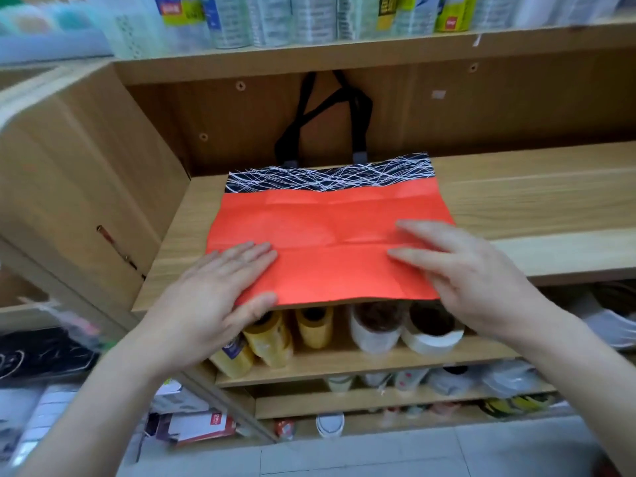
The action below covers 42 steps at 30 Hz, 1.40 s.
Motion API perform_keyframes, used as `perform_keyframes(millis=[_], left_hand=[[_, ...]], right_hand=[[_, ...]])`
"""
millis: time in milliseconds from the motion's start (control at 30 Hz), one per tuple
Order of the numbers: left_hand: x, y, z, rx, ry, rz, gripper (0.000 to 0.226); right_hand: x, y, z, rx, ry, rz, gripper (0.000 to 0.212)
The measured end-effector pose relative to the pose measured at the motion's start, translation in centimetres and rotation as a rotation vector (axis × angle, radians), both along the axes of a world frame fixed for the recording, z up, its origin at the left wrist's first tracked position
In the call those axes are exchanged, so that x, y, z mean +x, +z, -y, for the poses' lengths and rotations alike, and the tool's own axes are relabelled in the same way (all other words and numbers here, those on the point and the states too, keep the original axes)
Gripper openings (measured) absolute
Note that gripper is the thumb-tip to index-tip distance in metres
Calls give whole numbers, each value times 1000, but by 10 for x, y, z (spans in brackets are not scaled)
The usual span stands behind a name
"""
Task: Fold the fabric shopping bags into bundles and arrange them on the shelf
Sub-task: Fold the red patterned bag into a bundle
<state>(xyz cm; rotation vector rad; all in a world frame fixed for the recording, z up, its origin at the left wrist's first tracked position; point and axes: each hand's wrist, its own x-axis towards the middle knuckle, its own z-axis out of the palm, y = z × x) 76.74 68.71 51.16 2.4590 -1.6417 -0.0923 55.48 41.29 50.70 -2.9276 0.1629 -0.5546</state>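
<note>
Two hands [220,290] lie on a red fabric shopping bag [327,232] spread flat on a light wood-grain shelf [516,194] in what looks like a shop aisle with a pale tiled floor [413,452]. The left hand is open, its straight fingers pressing the bag's near left corner and its thumb along the front edge; the right hand [471,270] is open too, with spread fingers resting on the bag's right side. A black band with white scribbled lines [330,177] runs across the bag's far end, and its black handles [358,111] lean up against the back panel. On the board above stand wrapped rolls [309,18], some with yellow-green labels [454,12] carrying a small red logo, the writing too blurred to read. Below are yellow tape rolls [313,328] and white tape rolls [375,332]. The bag's near edge reaches just past the shelf's front lip. The side panel [86,187] stands near on the left, while bare wood stretches well to the right of the bag.
</note>
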Motion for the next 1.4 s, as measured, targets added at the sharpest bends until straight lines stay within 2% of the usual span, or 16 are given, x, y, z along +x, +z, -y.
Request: perform_keyframes(millis=[67, 133, 200, 367, 467, 567, 667, 800, 967, 1033, 1100, 1167, 1200, 1300, 1333, 1400], left_hand=[[3, -2, -3, 58, -16, 82, 91], [3, 2, -4, 4, -26, 50, 83], [4, 12, -7, -73, -23, -68, 64], [-2, 37, -21, -250, 179, -531, 28], [-6, 36, -12, -494, 395, -579, 12], [-7, 25, 2, -619, 608, -405, 14], [-11, 15, 15, -595, 694, -208, 12], [-12, 16, 22, -415, 762, 7, 28], [-10, 15, 18, -295, 820, 110, 32], [-9, 14, 17, -401, 724, 119, 32], [-6, 12, 18, -424, 423, 128, 40], [-4, 11, 17, -267, 153, 32, 46], [-5, 11, 16, -155, 112, -38, 60], [-2, 11, 7, 12, 95, -20, 94], [-1, 13, 1, -7, 82, -17, 93], [1, 19, -10, -113, 69, -95, 64]], right_hand=[[-3, 1, 1, 50, 56, -195, 59], [-6, 3, 8, -10, 93, -242, 69], [-9, 7, 18, 109, 136, -188, 54], [-15, 37, 30, 777, 48, -169, 27], [-9, 38, 30, 899, -114, 35, 7], [2, 29, 25, 858, -291, 257, 17], [11, 22, 16, 772, -381, 347, 31], [17, 16, 7, 391, -494, 258, 39], [19, 15, 2, 188, -613, 98, 54], [18, 17, 4, 78, -609, 93, 61], [20, 19, 1, -31, -468, 93, 64], [25, 20, -6, -39, -214, -15, 57], [28, 21, -12, -21, -121, -137, 59], [29, 18, -23, -95, -44, -426, 87], [27, 23, -21, -96, -38, -429, 85], [20, 36, -12, -13, -6, -395, 67]])
